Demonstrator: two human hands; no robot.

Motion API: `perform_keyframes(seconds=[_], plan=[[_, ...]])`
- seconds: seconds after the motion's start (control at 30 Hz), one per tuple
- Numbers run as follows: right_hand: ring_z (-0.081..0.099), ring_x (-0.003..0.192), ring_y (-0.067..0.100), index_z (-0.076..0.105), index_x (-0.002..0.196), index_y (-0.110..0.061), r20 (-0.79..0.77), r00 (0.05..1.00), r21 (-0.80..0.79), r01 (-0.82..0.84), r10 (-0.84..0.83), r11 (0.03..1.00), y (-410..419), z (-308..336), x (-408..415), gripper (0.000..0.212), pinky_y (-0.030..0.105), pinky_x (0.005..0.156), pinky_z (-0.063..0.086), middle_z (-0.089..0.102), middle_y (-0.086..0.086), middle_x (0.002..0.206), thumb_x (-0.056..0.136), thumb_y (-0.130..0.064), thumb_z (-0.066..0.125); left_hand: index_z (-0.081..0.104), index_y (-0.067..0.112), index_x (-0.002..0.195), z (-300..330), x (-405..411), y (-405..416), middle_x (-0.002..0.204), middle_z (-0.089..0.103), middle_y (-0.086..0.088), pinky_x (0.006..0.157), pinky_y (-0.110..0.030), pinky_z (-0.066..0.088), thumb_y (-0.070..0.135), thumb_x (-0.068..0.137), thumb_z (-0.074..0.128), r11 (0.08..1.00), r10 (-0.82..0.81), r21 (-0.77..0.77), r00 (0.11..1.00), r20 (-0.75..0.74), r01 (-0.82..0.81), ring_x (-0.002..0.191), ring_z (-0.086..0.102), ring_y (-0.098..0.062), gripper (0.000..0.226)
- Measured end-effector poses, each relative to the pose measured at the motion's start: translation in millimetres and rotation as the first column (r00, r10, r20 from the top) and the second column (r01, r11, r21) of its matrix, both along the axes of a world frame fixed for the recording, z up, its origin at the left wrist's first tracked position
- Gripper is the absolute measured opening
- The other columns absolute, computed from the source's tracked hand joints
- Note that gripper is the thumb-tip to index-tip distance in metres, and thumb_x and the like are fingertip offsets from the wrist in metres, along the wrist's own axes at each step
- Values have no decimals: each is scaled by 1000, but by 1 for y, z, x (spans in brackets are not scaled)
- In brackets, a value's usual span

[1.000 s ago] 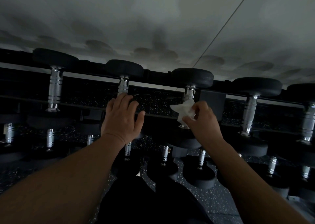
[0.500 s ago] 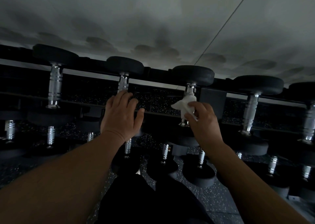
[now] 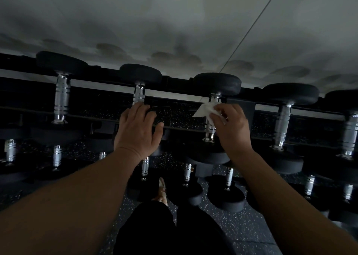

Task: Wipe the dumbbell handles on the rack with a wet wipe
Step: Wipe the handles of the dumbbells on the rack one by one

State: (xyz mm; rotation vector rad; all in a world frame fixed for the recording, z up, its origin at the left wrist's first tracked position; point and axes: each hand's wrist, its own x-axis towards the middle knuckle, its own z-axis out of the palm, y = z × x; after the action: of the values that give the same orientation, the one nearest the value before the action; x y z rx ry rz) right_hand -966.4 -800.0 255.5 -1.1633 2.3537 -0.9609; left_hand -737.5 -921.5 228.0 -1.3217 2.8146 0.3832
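A dark rack (image 3: 174, 82) carries a top row of black dumbbells with chrome handles. My right hand (image 3: 230, 128) pinches a white wet wipe (image 3: 206, 109) against the upper part of the middle dumbbell's handle (image 3: 210, 130). My left hand (image 3: 137, 130) lies with fingers spread over the lower part of the neighbouring handle (image 3: 139, 95) to the left, hiding most of it. More chrome handles stand at the far left (image 3: 61, 97) and right (image 3: 282, 124).
Lower tiers hold several smaller dumbbells (image 3: 226, 194) with short chrome handles. A grey wall (image 3: 174, 22) rises behind the rack. Speckled dark rubber floor (image 3: 242, 227) lies below, with my dark-clothed legs (image 3: 168, 229) at the bottom centre.
My right hand has slid the wipe up the middle handle, from near its lower part toward the top. My left hand stayed on the neighbouring handle.
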Motion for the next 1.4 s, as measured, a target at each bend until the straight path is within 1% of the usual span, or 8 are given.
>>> perform_keyframes(seconds=[0.5, 0.63, 0.73, 0.87, 0.97, 1.07, 1.23, 1.4], plan=[[54, 100, 8, 65, 105, -17, -119, 974, -11, 194, -193, 981, 53, 54, 33, 18, 8, 75, 39, 52, -5, 116, 88, -23, 67, 59, 9, 116, 0, 1, 1, 133, 51, -16, 106, -56, 32, 52, 96, 30, 999, -49, -15, 997, -65, 48, 133, 37, -35, 55], [51, 111, 2, 64, 111, -18, -23, 973, 74, 230, -229, 970, 75, 63, 36, 20, 7, 84, 35, 55, -12, 126, 91, -23, 61, 56, 10, 122, 4, 1, 8, 138, 46, -17, 110, -57, 31, 55, 96, 27, 998, -64, -16, 997, -46, 64, 133, 37, -36, 60], [61, 99, 11, 63, 113, -18, 63, 967, 107, 241, -248, 965, 95, 67, 39, 21, 20, 81, 46, 66, -4, 107, 92, -22, 62, 55, 11, 126, 10, 0, 27, 139, 44, -16, 112, -57, 29, 57, 96, 27, 997, -77, 4, 995, -57, 77, 134, 37, -35, 62], [59, 91, 6, 60, 115, -21, 116, 950, 108, 276, -288, 955, 116, 68, 32, 24, 12, 73, 44, 61, -12, 98, 90, -22, 64, 54, 12, 130, 21, -26, 57, 143, 42, -15, 116, -56, 23, 57, 96, 27, 986, -162, 27, 981, -107, 166, 137, 34, -34, 62], [58, 94, 1, 58, 116, -27, 163, 932, 109, 309, -324, 945, 129, 69, 16, 32, 17, 80, 48, 61, -17, 102, 86, -23, 69, 52, 14, 126, 31, -62, 75, 143, 42, -15, 117, -56, 22, 55, 95, 31, 974, -222, 17, 961, -168, 228, 138, 33, -34, 55], [56, 95, -4, 55, 115, -31, 181, 928, 102, 311, -325, 945, 140, 70, -10, 37, 11, 74, 44, 59, -20, 100, 83, -25, 72, 53, 14, 126, 36, -101, 91, 144, 42, -15, 118, -56, 21, 55, 96, 32, 959, -277, 6, 942, -191, 283, 138, 34, -33, 55], [55, 97, -2, 51, 117, -35, 196, 947, 81, 241, -253, 967, 155, 66, -71, 43, 14, 75, 45, 58, -16, 105, 81, -29, 74, 50, 13, 137, 30, -149, 112, 156, 32, -15, 123, -54, 10, 58, 98, 21, 954, -299, -12, 952, -67, 299, 149, 17, -31, 66], [55, 94, -1, 55, 115, -28, 206, 966, 60, 147, -156, 987, 161, 53, -132, 39, 11, 73, 44, 58, -13, 104, 81, -27, 74, 54, 11, 134, 22, -174, 132, 154, 36, -16, 122, -56, 12, 57, 99, 22, 967, -251, -28, 968, 15, 252, 149, 19, -31, 66]])
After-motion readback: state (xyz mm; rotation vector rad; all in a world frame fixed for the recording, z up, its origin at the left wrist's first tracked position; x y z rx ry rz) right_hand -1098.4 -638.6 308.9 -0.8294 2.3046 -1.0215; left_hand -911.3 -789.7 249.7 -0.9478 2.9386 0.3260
